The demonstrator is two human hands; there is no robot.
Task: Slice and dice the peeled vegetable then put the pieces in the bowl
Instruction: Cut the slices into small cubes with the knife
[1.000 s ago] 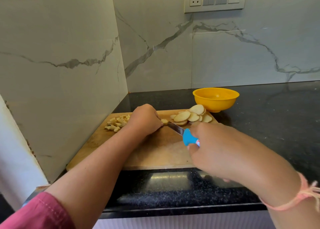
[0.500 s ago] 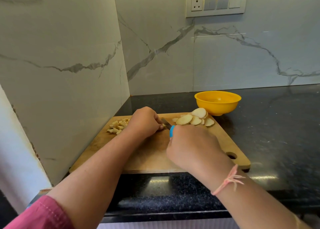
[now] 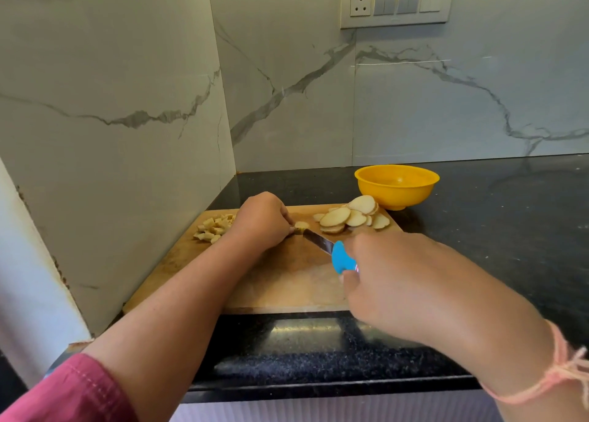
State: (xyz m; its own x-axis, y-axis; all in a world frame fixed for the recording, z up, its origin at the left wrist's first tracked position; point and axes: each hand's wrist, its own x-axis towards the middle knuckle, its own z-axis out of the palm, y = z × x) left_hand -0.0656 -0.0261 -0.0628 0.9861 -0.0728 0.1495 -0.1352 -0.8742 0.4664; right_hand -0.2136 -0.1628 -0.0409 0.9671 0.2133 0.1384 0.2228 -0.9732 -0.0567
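A wooden cutting board (image 3: pixel 287 281) lies on the black counter. My left hand (image 3: pixel 259 220) pinches a small stack of potato slices (image 3: pixel 300 225) on the board. My right hand (image 3: pixel 392 275) grips a knife by its blue handle (image 3: pixel 342 259); the blade (image 3: pixel 317 241) points up-left, its tip at the held slices. A pile of round potato slices (image 3: pixel 350 216) lies at the board's far right. Diced pieces (image 3: pixel 213 227) are heaped at the far left. A yellow bowl (image 3: pixel 396 185) stands behind the board, with nothing visible inside.
Marble walls close the corner at the left and back, near the board's left edge. A switch panel (image 3: pixel 395 4) is mounted on the back wall. The black counter (image 3: pixel 510 230) stretches to the right of the board and bowl.
My right hand has drawn the knife back toward me and to the right, so the blade shows again. My left hand has stayed on the slices.
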